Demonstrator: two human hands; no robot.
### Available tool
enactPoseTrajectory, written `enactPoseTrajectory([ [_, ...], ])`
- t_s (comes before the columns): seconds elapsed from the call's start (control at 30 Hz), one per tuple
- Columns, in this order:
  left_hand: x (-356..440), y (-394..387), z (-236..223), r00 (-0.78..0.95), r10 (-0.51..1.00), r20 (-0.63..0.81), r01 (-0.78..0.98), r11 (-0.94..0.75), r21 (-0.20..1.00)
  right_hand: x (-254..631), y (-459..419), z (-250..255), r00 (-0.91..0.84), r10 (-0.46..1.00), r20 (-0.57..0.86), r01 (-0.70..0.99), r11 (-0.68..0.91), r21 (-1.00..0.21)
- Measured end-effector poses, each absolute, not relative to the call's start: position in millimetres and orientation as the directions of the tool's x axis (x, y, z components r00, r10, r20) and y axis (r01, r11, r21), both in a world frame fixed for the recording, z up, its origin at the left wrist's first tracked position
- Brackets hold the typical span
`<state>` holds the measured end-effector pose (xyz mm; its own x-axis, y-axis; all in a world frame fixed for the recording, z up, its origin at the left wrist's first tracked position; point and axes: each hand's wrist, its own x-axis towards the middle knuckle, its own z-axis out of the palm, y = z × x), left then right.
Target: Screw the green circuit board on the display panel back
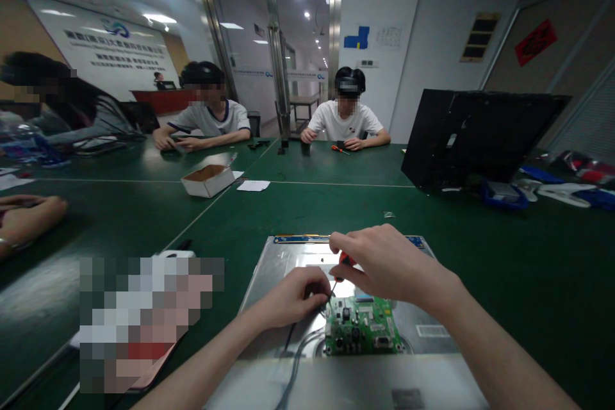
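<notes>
Hands [387,264] curled, screwdriver [346,259] in right

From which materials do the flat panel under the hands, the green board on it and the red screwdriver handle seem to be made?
Flat panel: probably sheet metal, smooth and shiny, since it is silver-grey with bright reflections.
Green board: likely coated circuit laminate, judging by its green surface and mounted parts.
Screwdriver handle: perhaps plastic, from its red colour; partly hidden, so finish unclear.
</notes>
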<state>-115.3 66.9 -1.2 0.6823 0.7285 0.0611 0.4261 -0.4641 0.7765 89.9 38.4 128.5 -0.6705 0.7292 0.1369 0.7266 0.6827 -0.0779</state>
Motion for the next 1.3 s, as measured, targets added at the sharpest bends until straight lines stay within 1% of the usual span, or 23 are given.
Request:
enactPoseTrajectory([
  [0.23,-115.4,67.2,-2.5,0.677,0.733,0.06,0.436,-0.466,0.77,92.9,32.5,131.3,-0.737,0.666,0.114,0.653,0.746,-0.129],
  [0.33,-115.7,68.2,-3.2,0.687,0.725,0.06,0.429,-0.47,0.771,92.2,33.9,129.6,-0.733,0.668,0.127,0.658,0.744,-0.115],
  [0.53,-116.8,69.4,-6.1,0.694,0.716,0.07,0.419,-0.481,0.77,87.9,38.2,126.3,-0.669,0.729,0.143,0.729,0.681,-0.064],
  [0.73,-116.7,70.2,-8.0,0.692,0.719,0.067,0.43,-0.484,0.762,89.2,33.4,129.1,-0.728,0.668,0.156,0.661,0.744,-0.102],
  [1.07,-116.4,69.2,-5.3,0.692,0.719,0.059,0.428,-0.475,0.769,84.4,35.9,125.5,-0.671,0.724,0.159,0.727,0.685,-0.047],
  [1.3,-116.7,70.5,-8.7,0.702,0.709,0.067,0.41,-0.479,0.776,86.1,31.4,128.1,-0.742,0.647,0.175,0.642,0.761,-0.093],
])
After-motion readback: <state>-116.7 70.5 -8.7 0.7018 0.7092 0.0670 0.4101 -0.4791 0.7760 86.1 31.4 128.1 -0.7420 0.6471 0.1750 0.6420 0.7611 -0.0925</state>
